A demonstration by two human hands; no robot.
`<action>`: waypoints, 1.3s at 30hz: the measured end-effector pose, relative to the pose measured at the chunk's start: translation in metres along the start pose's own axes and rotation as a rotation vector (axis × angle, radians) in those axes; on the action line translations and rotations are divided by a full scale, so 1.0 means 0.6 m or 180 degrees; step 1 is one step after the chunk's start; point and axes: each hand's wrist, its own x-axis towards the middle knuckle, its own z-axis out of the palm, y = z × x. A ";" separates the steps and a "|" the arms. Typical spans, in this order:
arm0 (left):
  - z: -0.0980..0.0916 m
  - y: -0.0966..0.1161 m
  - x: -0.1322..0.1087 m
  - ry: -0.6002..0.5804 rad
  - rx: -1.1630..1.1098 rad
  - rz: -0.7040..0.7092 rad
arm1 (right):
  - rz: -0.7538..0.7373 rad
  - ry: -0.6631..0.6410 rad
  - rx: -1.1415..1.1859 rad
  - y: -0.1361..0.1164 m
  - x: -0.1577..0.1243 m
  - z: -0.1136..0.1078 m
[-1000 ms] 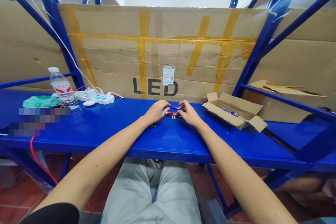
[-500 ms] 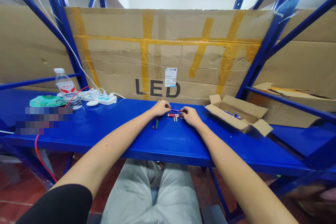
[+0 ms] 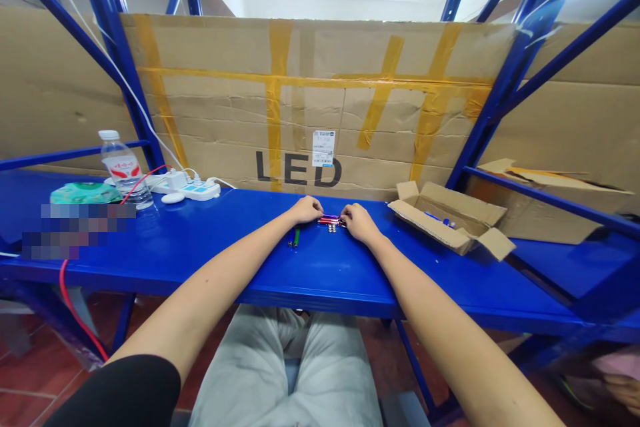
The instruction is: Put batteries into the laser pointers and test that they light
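Behind a shiny red tube [image 3: 327, 221] on the blue table [image 3: 320, 273], a slim purple metallic tube [image 3: 331, 217] lies crosswise. My left hand [image 3: 307, 209] pinches its left end, the fingertips close to the tabletop. At the other end, the fingers of my right hand [image 3: 357, 220] are closed on it, and they partly hide the tubes' right tips. Several small silvery round pieces [image 3: 331, 229] sit just in front of the red tube. A green tube [image 3: 297, 237] with a dark one beside it lies nearer me, to the left.
At right stands an open cardboard box [image 3: 445, 223] with blue items inside. A water bottle [image 3: 123, 167], a white power strip [image 3: 200, 191] and a turquoise packet [image 3: 85, 193] occupy the left. A large cardboard sheet [image 3: 225, 113] closes off the back.
My hands have lowered the purple tube toward me, and it now lies close against the red tube. The whole view has shifted slightly.
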 end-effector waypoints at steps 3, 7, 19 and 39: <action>0.000 0.000 -0.002 -0.0038 0.0038 -0.0005 | 0.0003 0.0009 0.0013 0.003 0.001 0.003; -0.001 0.002 -0.004 -0.0085 0.0100 -0.0012 | 0.0048 -0.0087 -0.0038 0.002 0.000 -0.001; -0.022 0.007 -0.020 0.0008 0.0290 0.0020 | 0.0259 -0.0238 -0.0214 -0.018 -0.007 -0.028; -0.122 -0.022 -0.064 -0.1502 0.0358 -0.0046 | -0.2074 -0.0863 -0.0314 -0.142 -0.072 -0.027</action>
